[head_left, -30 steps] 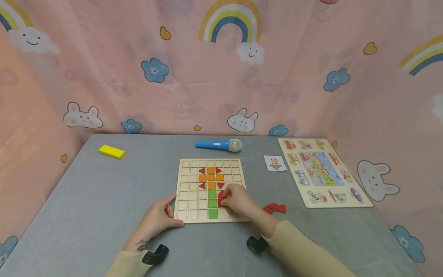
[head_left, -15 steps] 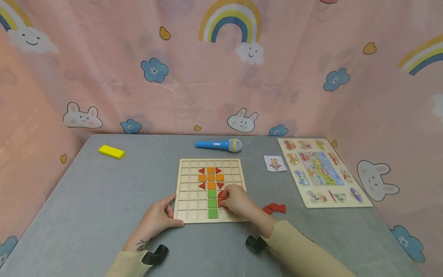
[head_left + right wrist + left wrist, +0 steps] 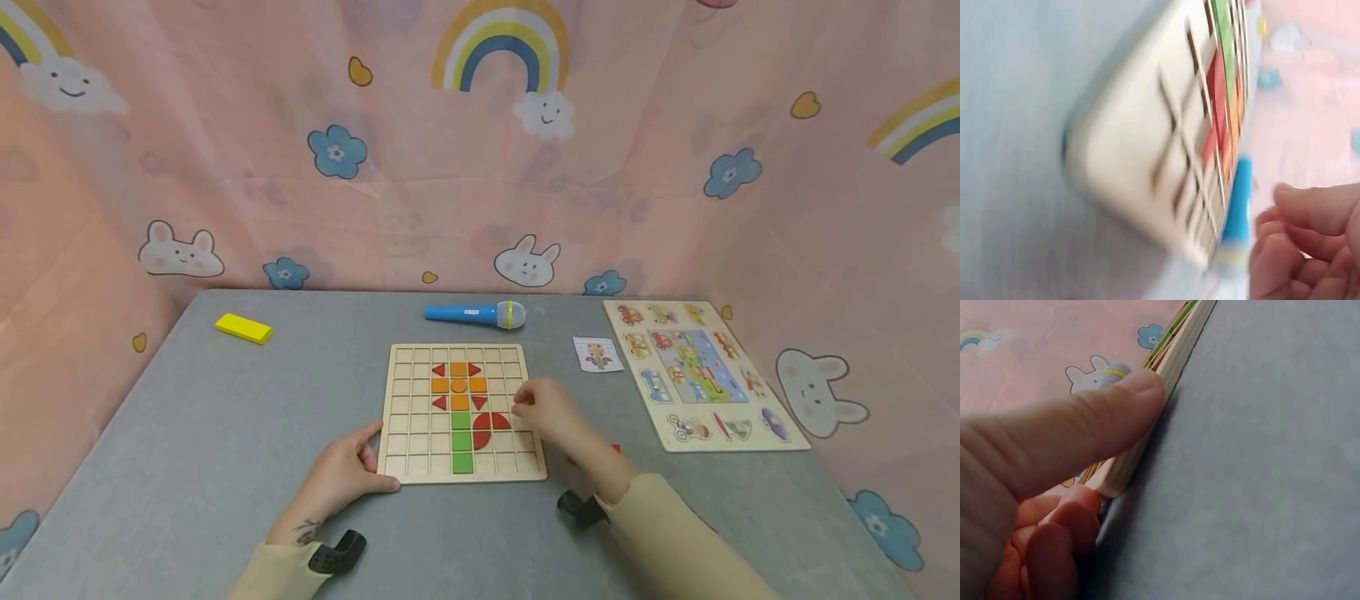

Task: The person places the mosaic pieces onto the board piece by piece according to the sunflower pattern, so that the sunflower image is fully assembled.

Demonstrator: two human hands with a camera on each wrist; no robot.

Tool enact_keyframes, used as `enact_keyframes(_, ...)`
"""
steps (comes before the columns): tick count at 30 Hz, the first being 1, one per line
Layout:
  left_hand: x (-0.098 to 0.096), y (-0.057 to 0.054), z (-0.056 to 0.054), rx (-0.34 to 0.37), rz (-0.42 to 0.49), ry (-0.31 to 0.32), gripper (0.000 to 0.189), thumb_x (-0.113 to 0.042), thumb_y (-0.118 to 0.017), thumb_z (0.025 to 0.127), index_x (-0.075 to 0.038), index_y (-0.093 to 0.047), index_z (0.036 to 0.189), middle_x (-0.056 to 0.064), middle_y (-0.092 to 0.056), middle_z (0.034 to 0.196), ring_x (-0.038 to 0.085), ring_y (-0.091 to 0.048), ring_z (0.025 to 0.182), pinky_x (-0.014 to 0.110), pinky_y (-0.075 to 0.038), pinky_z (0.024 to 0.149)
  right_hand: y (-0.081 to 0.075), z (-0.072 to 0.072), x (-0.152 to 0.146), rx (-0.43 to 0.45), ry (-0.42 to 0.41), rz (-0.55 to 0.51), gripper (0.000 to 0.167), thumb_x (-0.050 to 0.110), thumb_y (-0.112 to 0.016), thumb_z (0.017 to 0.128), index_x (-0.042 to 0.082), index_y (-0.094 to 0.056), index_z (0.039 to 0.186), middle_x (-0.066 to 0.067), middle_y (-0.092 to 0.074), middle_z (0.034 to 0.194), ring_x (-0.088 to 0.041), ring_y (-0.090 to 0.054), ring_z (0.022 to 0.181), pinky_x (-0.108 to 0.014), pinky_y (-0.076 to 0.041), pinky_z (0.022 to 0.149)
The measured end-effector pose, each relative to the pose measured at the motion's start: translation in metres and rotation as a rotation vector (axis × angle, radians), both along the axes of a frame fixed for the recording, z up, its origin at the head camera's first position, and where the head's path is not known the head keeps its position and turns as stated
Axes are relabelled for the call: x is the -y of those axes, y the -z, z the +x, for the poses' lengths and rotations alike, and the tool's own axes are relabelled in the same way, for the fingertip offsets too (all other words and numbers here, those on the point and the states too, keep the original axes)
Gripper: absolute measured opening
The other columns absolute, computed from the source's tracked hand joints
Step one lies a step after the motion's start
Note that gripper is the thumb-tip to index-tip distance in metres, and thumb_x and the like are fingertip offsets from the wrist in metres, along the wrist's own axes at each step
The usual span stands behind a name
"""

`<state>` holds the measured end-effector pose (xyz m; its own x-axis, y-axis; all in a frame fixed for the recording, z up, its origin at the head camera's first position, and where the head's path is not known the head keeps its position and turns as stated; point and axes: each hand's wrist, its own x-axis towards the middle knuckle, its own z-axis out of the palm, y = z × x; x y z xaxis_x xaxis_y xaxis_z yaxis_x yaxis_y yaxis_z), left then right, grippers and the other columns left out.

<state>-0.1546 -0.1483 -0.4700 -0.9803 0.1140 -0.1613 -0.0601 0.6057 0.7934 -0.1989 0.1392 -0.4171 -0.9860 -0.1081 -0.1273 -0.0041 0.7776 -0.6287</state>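
A wooden grid board (image 3: pixel 408 446) lies on the table, bearing orange squares (image 3: pixel 458 402), an orange circle, red triangles, a column of green squares (image 3: pixel 461 440) and three red quarter-circle pieces (image 3: pixel 482 439). My left hand (image 3: pixel 345 467) grips the board's near left corner. In the left wrist view its thumb (image 3: pixel 1097 419) presses the wooden edge, with the other fingers curled by the corner. Over the board's right edge hovers my right hand (image 3: pixel 551 412). Its fingers are loosely curled, and the right wrist view shows nothing in them. Loose red pieces (image 3: pixel 616 448) are mostly hidden behind the right forearm.
A blue toy microphone (image 3: pixel 472 314) lies behind the board. To its right are a small pattern card (image 3: pixel 597 355) and a picture puzzle board (image 3: pixel 645 429). At the far left sits a yellow block (image 3: pixel 243 328). A printed pink cloth hangs behind the table.
My right hand has let go of the red quarter-circle piece and moved right and slightly up. Three red pieces now show together on the board. The left hand stays on the corner.
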Motion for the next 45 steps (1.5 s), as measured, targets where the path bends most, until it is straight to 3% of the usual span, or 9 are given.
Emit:
enact_keyframes(4,0.0,-0.001,0.001,0.002,0.002,0.0,0.098,-0.017,-0.09,0.053,-0.001,-0.043,0.137,0.002,-0.05,0.062,0.013,-0.042,0.053,0.025,-0.033,0.05,-0.004,0.001,-0.031,0.022,0.003,0.178,0.007,0.001,-0.065,0.078,-0.003,-0.065,0.084,-0.01,-0.061,0.079,-0.019,-0.053,0.069,-0.033,-0.046,0.061)
enact_keyframes(11,0.001,-0.001,0.001,0.001,0.011,-0.003,0.098,-0.017,-0.09,0.053,0.0,-0.042,0.137,0.002,-0.05,0.062,0.013,-0.042,0.054,0.025,-0.033,0.049,-0.004,0.019,-0.06,0.091,-0.054,0.452,0.009,-0.003,-0.063,0.072,0.004,-0.057,0.074,-0.006,-0.052,0.069,-0.02,-0.047,0.063,-0.032,-0.04,0.057)
enact_keyframes(16,0.0,-0.001,0.001,0.004,0.01,-0.002,0.099,-0.018,-0.09,0.052,-0.001,-0.043,0.137,0.001,-0.05,0.062,0.013,-0.042,0.053,0.025,-0.033,0.049,-0.002,0.028,-0.064,0.069,-0.089,0.57,0.008,0.002,-0.06,0.078,0.005,-0.055,0.073,-0.005,-0.05,0.066,-0.02,-0.045,0.062,-0.033,-0.037,0.058)
enact_keyframes(19,0.0,-0.001,0.001,0.0,0.007,-0.003,0.099,-0.018,-0.09,0.052,-0.001,-0.043,0.137,0.001,-0.05,0.062,0.013,-0.042,0.054,0.025,-0.033,0.049,0.0,0.028,-0.065,0.056,-0.087,0.586,0.009,0.003,-0.061,0.078,0.006,-0.056,0.071,-0.005,-0.05,0.066,-0.021,-0.045,0.061,-0.034,-0.037,0.057)
enact_keyframes(25,0.0,-0.001,0.002,-0.004,0.007,0.0,0.098,-0.017,-0.09,0.052,0.0,-0.043,0.137,0.002,-0.05,0.062,0.014,-0.042,0.053,0.025,-0.032,0.049,-0.005,0.02,-0.066,0.117,-0.086,0.5,0.01,0.004,-0.065,0.073,0.008,-0.057,0.069,-0.004,-0.052,0.067,-0.019,-0.047,0.061,-0.032,-0.038,0.055)
enact_keyframes(29,0.0,0.001,0.001,0.001,0.006,-0.006,0.098,-0.016,-0.09,0.052,0.0,-0.043,0.137,0.002,-0.05,0.062,0.013,-0.042,0.053,0.025,-0.033,0.049,-0.015,0.006,-0.046,0.128,-0.075,0.307,0.007,0.01,-0.068,0.078,0.008,-0.062,0.08,-0.004,-0.054,0.073,-0.018,-0.049,0.065,-0.03,-0.038,0.056)
enact_keyframes(34,0.0,0.001,0.0,0.005,0.0,-0.008,0.098,-0.017,-0.089,0.052,-0.002,-0.043,0.137,0.002,-0.051,0.061,0.013,-0.042,0.053,0.025,-0.033,0.049,-0.019,-0.007,-0.005,0.125,-0.094,0.072,0.015,0.013,-0.066,0.083,0.011,-0.067,0.098,-0.005,-0.055,0.075,-0.017,-0.051,0.062,-0.027,-0.04,0.054)
enact_keyframes(40,-0.001,0.001,0.0,0.002,0.005,-0.004,0.098,-0.017,-0.09,0.052,-0.001,-0.043,0.137,0.002,-0.05,0.061,0.013,-0.042,0.052,0.025,-0.033,0.049,-0.009,-0.013,0.045,0.074,-0.155,-0.069,0.002,0.006,-0.064,0.083,0.005,-0.066,0.084,-0.004,-0.057,0.076,-0.013,-0.053,0.057,-0.023,-0.043,0.052)
enact_keyframes(45,-0.001,0.0,-0.001,0.001,0.012,0.005,0.097,-0.018,-0.089,0.053,-0.001,-0.043,0.137,0.001,-0.05,0.062,0.013,-0.043,0.053,0.025,-0.033,0.049,-0.001,-0.015,0.075,0.051,-0.175,-0.048,0.011,0.003,-0.064,0.082,0.007,-0.063,0.072,-0.002,-0.056,0.071,-0.012,-0.049,0.056,-0.022,-0.04,0.05)
